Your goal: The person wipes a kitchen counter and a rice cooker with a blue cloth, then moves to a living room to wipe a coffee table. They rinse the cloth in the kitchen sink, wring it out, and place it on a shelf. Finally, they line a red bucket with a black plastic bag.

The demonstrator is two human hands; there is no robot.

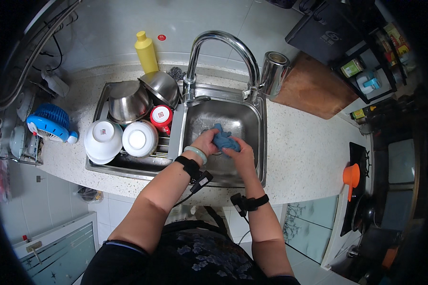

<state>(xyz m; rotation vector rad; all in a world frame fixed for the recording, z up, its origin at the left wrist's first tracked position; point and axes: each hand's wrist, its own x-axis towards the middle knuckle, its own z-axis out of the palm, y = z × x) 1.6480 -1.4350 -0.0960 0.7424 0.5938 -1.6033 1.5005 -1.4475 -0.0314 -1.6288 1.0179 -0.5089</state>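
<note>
Both my hands grip a bunched blue cloth [225, 139] over the right basin of a stainless steel sink [219, 114]. My left hand [206, 141] holds its left side, with a pale bangle at the wrist. On the cloth's right side, the fingers of my right hand [243, 153] close round it. A curved chrome faucet [222, 34] arches above the basin, its spout behind my hands. Whether water runs I cannot tell.
Upturned white bowls [102, 137], steel bowls [128, 101] and a red mug [161, 115] fill the left basin's rack. A yellow bottle [147, 53] stands behind. Right of the faucet are a steel canister [275, 73] and a wooden cutting board [313, 87]. A blue fan [50, 123] stands left.
</note>
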